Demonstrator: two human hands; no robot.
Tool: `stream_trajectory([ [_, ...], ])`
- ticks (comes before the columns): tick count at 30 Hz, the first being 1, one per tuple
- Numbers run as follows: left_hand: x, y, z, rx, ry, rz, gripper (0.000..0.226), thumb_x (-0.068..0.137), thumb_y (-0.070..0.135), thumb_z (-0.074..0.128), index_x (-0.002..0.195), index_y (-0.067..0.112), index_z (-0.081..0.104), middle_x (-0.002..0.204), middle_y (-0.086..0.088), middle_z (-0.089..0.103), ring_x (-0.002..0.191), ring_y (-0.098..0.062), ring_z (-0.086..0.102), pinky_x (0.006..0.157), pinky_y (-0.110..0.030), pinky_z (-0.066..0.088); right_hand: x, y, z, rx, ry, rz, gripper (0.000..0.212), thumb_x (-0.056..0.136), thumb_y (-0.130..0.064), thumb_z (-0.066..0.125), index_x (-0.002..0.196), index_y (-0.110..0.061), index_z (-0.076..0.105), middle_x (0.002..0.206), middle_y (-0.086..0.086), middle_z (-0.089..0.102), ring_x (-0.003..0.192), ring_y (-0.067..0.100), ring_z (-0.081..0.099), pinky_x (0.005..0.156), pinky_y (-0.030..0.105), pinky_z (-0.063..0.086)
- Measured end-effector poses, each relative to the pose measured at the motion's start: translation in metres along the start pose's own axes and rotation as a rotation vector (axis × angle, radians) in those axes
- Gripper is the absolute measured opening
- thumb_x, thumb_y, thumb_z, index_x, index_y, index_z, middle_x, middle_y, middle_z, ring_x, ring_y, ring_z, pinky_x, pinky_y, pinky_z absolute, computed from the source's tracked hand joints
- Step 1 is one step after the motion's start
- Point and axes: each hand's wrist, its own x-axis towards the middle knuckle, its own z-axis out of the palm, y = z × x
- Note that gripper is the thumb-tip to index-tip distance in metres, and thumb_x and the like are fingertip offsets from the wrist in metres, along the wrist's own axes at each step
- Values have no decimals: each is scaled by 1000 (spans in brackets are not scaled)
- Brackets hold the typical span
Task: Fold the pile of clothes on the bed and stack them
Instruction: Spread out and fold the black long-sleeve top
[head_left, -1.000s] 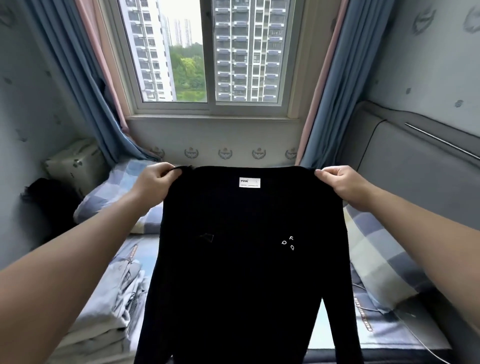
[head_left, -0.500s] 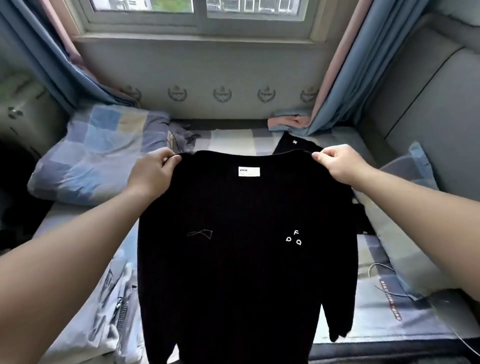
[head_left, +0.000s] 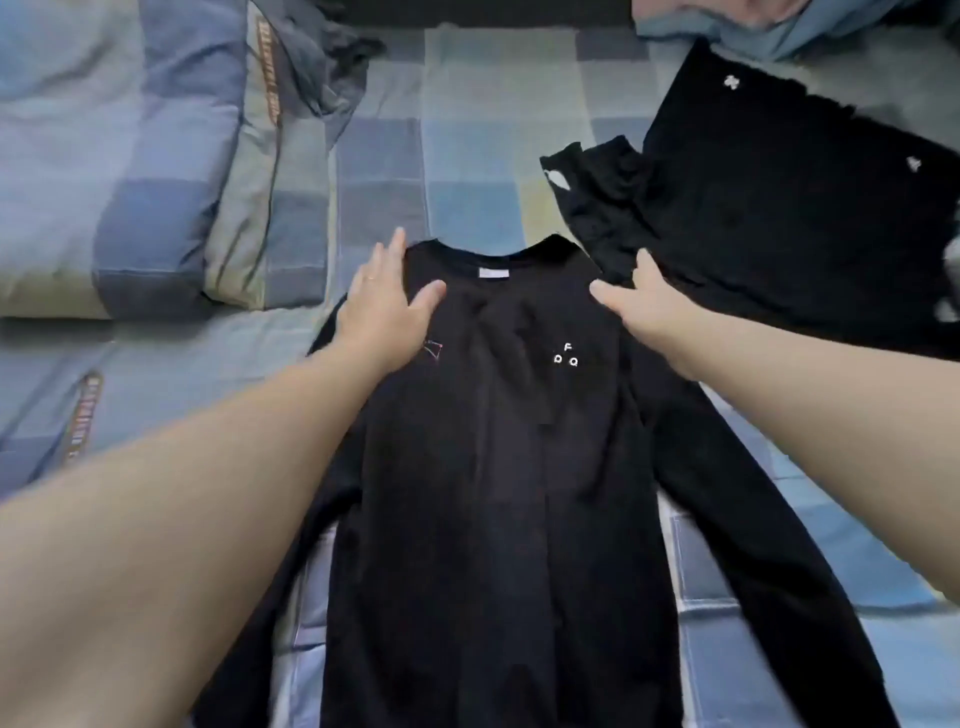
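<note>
- Bare strip of checked bedsheet (head_left: 467, 171) beyond the collar, between a folded checked quilt (head_left: 156, 171) on the left and a second black garment (head_left: 779, 223) on the right.
- Open sheet to the left of the shirt, up to the near edge of the quilt.
- Little room on the right at shoulder height, with the second black garment just beside the shoulder. Touching or not, cannot tell.
- At the far edge of the view, a crumpled grey garment (head_left: 332, 67) against the quilt, and a blue curtain hem (head_left: 779, 26) in the top right corner.
- In the middle of the bed, spread flat with the front up and the collar away from the person: a black long-sleeved shirt (head_left: 493, 493).
- On its chest, 3 small white letters, F, D and Q. A pale label inside the collar, and a thin line drawing on the other side of the chest, beside the left wrist.
- Right sleeve stretched diagonally toward the lower right. Left sleeve mostly hidden under the left forearm.
- Soft creases down the middle of the body.
- Left hand (head_left: 384, 306) flat on the left shoulder of the shirt, fingers straight and slightly spread, gripping nothing.
- Right hand (head_left: 644, 306) on the right shoulder, fingers stretched out and relaxed, thumb toward the collar, gripping nothing. A little blurred.
</note>
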Motion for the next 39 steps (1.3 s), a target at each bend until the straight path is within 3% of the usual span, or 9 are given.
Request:
stream_trajectory([
  [6,-78,-69,86,288,-225,73,74,101,59,39,160,38,0,169,2,-1,155,-26,-1,124,-45,14,-26,126,44,-132,-55,61,94,87,-59,62,158,-44,1,168,2,15,155,15,9,125,46,15],
  [12,-148,-69,128,316,-332,116,72,100,60,38,160,40,3,169,6,-3,156,-22,-4,125,-40,13,-84,193,32,-226,-145,134,79,97,-41,60,160,-33,14,161,-4,32,146,19,34,112,30,28],
  [20,-287,-56,210,442,-515,154,80,95,61,50,160,37,10,169,1,-7,155,-25,-1,123,-41,17,-174,305,57,-170,-234,353,75,93,-42,67,154,-23,28,144,4,50,127,22,51,97,32,43],
  [22,-314,-56,234,448,-540,146,81,94,60,54,159,38,11,169,1,-7,155,-26,-1,123,-41,18,-185,318,74,-145,-211,351,69,91,-46,68,147,-22,34,123,0,57,112,23,58,83,31,48],
  [26,-347,-57,275,545,-529,93,88,90,63,57,159,39,8,168,-1,-17,154,-31,-7,123,-47,17,-183,345,110,-204,-137,262,41,93,-49,63,113,-13,57,108,3,65,105,30,61,88,42,52],
  [30,-361,-50,296,559,-490,13,97,85,68,60,158,41,1,166,1,-24,153,-34,-15,122,-57,11,-186,355,109,-218,-75,203,44,105,-37,47,69,-12,41,73,3,48,85,31,51,69,37,38],
  [35,-368,-32,298,568,-600,-62,111,77,71,68,156,46,-7,163,4,-30,152,-36,-20,119,-66,10,-202,390,55,-162,33,256,44,103,-30,39,63,-14,45,83,15,62,80,34,57,75,40,49],
  [38,-372,-21,304,649,-638,-71,114,80,59,73,156,42,-10,164,0,-29,152,-40,-17,117,-67,11,-204,406,31,50,131,424,29,97,-13,41,70,-11,50,79,18,59,47,21,55,48,24,46],
  [39,-373,-19,306,678,-608,-60,110,82,53,74,158,39,-5,165,-2,-25,152,-41,-13,118,-65,13,-205,413,25,11,167,400,23,97,-14,43,76,-13,53,81,13,62,50,20,57,49,26,48],
])
